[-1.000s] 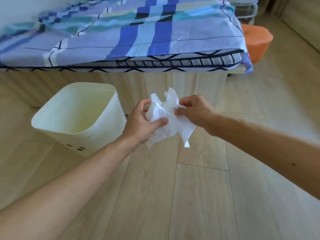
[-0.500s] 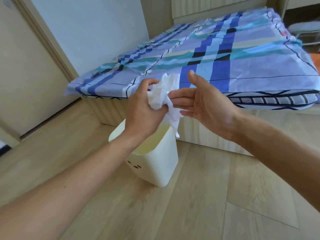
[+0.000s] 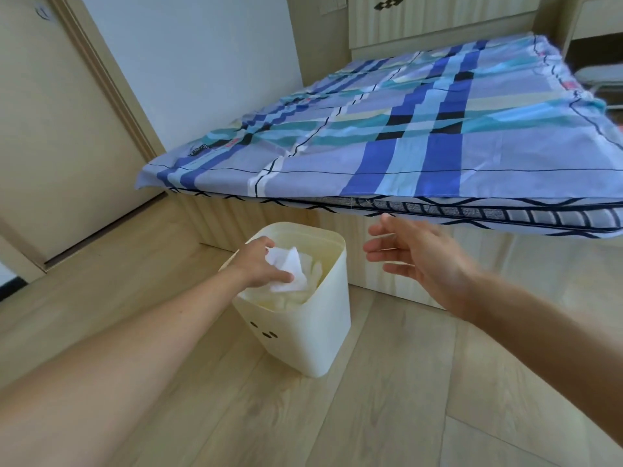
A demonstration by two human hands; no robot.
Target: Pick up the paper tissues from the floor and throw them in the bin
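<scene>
A cream plastic bin (image 3: 317, 335) stands on the wooden floor in front of the bed. My left hand (image 3: 258, 264) reaches over the bin's open mouth and is closed around a crumpled white paper tissue (image 3: 290, 269), which hangs just inside the rim. More pale crumpled material lies lower inside the bin. My right hand (image 3: 418, 254) hovers to the right of the bin, fingers spread, holding nothing.
A bed (image 3: 421, 139) with a blue checked sheet overhangs just behind the bin. A closed door (image 3: 57, 129) is at the left, a wooden cabinet (image 3: 421, 18) at the back. Wooden floor (image 3: 371, 416) stretches in front of the bin.
My right hand let go of the tissue and drew away to the right. My left hand carried the tissue down from chest height into the bin's mouth.
</scene>
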